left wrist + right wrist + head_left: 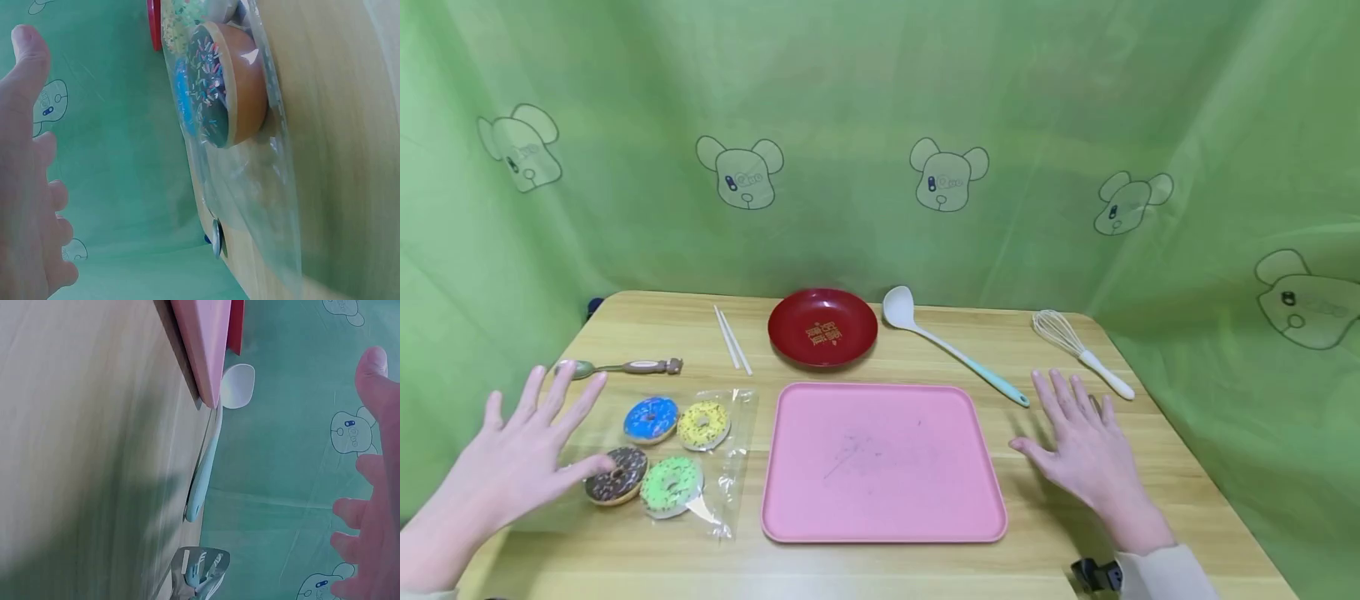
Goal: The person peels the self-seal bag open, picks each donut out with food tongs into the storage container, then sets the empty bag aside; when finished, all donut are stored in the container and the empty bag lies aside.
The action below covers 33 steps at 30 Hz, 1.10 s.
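My left hand (512,467) hovers with spread fingers at the left, its thumb overlapping the chocolate donut (625,477) in the head view. That donut lies in a clear plastic bag (733,475) with a blue donut (651,419), a yellow donut (703,425) and a green donut (672,486). The left wrist view shows a gap between hand and bag. To the right of the pink tray (883,467), my right hand (1086,454) is held palm down above the table, fingers extended, holding nothing. Nearest to it are the ladle (955,350) and the whisk (1082,354).
A red plate (823,327) stands behind the tray, with white chopsticks (732,340) to its left. A spoon (625,367) lies behind the bag, partly hidden by the left fingertips. Green curtain (850,100) encloses the wooden table (880,571) at the back and sides.
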Available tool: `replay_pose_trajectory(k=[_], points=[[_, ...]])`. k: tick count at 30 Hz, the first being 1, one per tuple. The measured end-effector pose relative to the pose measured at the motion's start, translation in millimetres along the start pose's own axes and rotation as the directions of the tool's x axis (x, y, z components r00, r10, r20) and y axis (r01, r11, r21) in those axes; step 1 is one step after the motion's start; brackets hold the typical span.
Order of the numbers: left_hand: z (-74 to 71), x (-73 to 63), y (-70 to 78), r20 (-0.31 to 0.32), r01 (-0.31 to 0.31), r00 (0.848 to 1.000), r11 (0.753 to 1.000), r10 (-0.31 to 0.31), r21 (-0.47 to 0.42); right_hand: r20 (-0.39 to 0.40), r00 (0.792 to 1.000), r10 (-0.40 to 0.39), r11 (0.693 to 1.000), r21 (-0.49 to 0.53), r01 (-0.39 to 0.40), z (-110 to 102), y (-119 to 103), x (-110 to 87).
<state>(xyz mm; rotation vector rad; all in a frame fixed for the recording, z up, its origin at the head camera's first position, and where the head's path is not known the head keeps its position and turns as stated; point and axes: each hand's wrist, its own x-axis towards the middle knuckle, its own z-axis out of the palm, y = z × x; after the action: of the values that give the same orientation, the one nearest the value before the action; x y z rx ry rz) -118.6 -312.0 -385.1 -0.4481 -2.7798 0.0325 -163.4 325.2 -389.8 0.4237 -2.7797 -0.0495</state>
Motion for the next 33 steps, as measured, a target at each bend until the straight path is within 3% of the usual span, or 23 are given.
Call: replay_pose_trajectory(k=[5, 9, 14, 18, 22, 25, 28, 33], points=[[4.6, -1.6, -0.6, 0.0, -0.004, 1.0, 1.0, 0.004, -0.009, -0.016, 1.0, -0.021, 0.999, 0.039, 0.022, 1.6, -5.5, 1.5], [12.0, -3.7, -1.7, 0.006, -0.025, 1.0, 0.998, 0.025, -0.052, -0.036, 0.999, -0.025, 0.986, 0.166, 0.031, 3.3, -16.7, 4.3], [26.1, -9.9, -1.5, 0.045, -0.026, 0.998, 0.984, 0.034, -0.179, -0.058, 0.998, -0.004, 0.941, 0.339, 0.023, 5.4, -41.5, 8.3], [38.3, -18.3, -0.2, 0.12, 0.051, 0.993, 0.946, -0.013, -0.321, -0.048, 0.999, 0.024, 0.886, 0.463, 0.001, 6.7, -66.9, 12.5], [46.5, -26.6, 1.7, 0.215, 0.15, 0.974, 0.906, -0.068, -0.396, 0.001, 1.0, 0.018, 0.775, 0.632, -0.015, 9.7, -93.6, 20.6], [54.6, -33.4, 2.8, 0.256, 0.187, 0.963, 0.886, -0.081, -0.423, 0.058, 0.998, -0.011, 0.645, 0.763, -0.038, 12.5, -113.8, 25.9], [61.8, -38.2, 2.7, 0.268, 0.195, 0.96, 0.879, -0.081, -0.435, 0.112, 0.993, -0.048, 0.534, 0.843, -0.069, 13.7, -133.4, 28.9], [66.1, -39.3, 1.7, 0.268, 0.189, 0.961, 0.877, -0.072, -0.442, 0.173, 0.976, -0.129, 0.453, 0.886, -0.098, 11.8, -166.5, 33.6]])
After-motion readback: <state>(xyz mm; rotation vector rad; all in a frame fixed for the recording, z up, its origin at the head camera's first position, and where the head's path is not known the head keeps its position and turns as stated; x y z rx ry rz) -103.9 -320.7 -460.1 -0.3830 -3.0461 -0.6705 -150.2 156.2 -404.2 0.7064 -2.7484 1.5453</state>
